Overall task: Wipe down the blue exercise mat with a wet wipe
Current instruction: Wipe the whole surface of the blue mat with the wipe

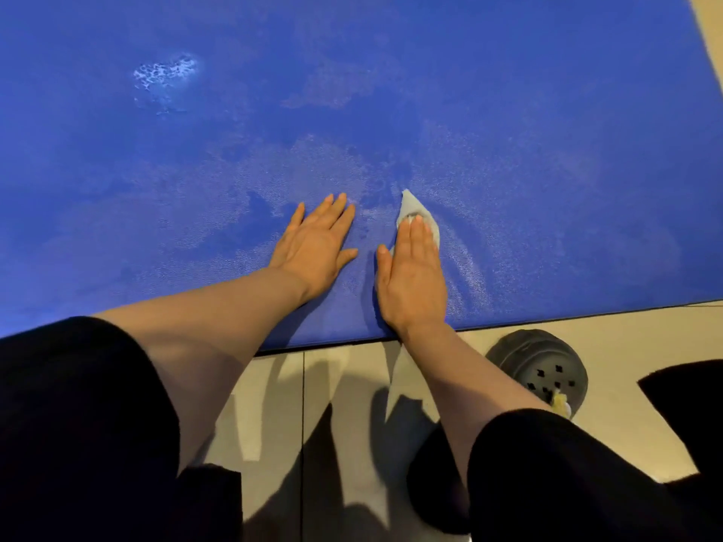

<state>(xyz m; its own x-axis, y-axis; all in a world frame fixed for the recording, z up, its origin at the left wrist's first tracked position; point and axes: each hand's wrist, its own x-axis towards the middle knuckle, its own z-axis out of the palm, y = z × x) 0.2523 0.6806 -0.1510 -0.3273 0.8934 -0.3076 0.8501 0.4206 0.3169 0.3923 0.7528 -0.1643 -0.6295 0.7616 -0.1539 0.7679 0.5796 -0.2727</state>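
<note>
A blue mat (508, 111) fills the upper part of the view, lying on a pale tiled floor (645, 334). Its near edge runs across the frame just below the wrists. Both hands lie flat on the mat near that edge, fingers straight and pointing away from the person. The left hand (317, 244) rests bare on the mat, palm down, holding nothing. Just beside it, the right hand (412, 275) presses a white wipe (410, 209) against the mat; the wipe sticks out in a point beyond the fingertips and shows along both sides of the fingers. The mat around the hands shows lighter streaks and darker patches, and a small whitish blotch (164, 72) sits far off to the left. Black sleeves (78, 424) cover both upper forearms. On the floor by the right forearm lies a dark grey round object (536, 365) with small holes.
</note>
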